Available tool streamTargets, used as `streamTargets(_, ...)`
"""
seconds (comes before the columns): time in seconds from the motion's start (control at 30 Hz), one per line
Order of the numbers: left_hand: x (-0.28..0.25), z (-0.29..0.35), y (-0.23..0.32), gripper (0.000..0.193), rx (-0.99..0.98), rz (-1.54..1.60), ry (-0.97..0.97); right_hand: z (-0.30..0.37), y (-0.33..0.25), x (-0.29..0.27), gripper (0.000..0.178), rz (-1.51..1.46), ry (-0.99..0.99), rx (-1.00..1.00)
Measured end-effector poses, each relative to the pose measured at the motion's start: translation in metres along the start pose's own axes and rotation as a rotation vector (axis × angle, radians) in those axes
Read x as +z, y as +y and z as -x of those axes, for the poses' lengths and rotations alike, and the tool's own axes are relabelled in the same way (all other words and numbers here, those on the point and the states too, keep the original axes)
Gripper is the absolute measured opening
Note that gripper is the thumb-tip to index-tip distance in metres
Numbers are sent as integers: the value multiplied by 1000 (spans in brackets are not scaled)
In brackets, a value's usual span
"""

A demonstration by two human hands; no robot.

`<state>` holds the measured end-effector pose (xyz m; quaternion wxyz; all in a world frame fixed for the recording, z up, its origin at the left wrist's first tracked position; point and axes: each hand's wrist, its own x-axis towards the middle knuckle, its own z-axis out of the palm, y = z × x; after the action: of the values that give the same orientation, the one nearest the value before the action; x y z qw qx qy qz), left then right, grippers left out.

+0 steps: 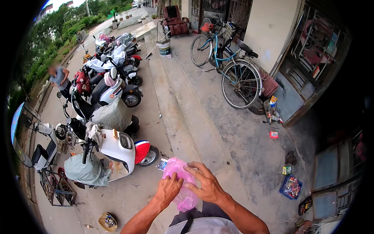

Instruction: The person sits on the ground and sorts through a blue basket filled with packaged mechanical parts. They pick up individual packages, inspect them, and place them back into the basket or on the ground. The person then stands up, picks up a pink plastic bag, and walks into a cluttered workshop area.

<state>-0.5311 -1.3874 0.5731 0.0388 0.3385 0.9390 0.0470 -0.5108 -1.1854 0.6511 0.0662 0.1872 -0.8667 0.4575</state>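
A thin pink plastic bag point(181, 197) hangs crumpled in front of my body. My left hand point(169, 190) is closed on the bag's left side, fingers curled into the film. My right hand point(205, 182) is at the bag's right edge, its thumb and fingers spread apart and the tips close to the plastic. Whether those fingertips touch it I cannot tell. Just left of the bag's upper part shows a small blue-and-white packet point(162, 163). What the bag holds, if anything, cannot be made out.
A white scooter point(113, 146) with a red-and-blue rear stands left, among several parked scooters. A blue bicycle point(230, 68) leans ahead by the wall. To the right lie a blue basket point(281, 190) and a red box point(274, 135). A round container point(102, 223) sits lower left. A person point(61, 78) stands far left.
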Motion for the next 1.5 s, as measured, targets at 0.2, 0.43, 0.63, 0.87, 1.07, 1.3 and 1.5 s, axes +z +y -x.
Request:
streamTargets(0.2, -44, -64, 35, 35, -2, 428, 139, 47, 93, 29, 55, -514, 16, 475)
streamTargets(0.43, -32, -168, 79, 56, -233, 1761, 128, 33, 132, -25, 24, -906, 204, 754)
streamTargets(0.63, -35, -228, 49, 62, -319, 1913, -87, -1, 194, -69, 30, -866, 136, 728)
streamTargets(0.87, -68, -292, 58, 56, -486, 1098, 275, -54, 204, -156, 27, -504, -144, 614)
streamTargets(1.07, -87, -324, 51, 43, -91, 182, 348, -125, 207, -166, 27, -578, -161, 574)
streamTargets(1.3, -72, -374, 41, 51, 191, 338, 229, -196, 272, -182, 36, -1313, 161, 1006)
streamTargets(1.5, -80, -450, -24, 62, -269, 705, 574, -294, 308, -183, 26, -1223, 318, 725)
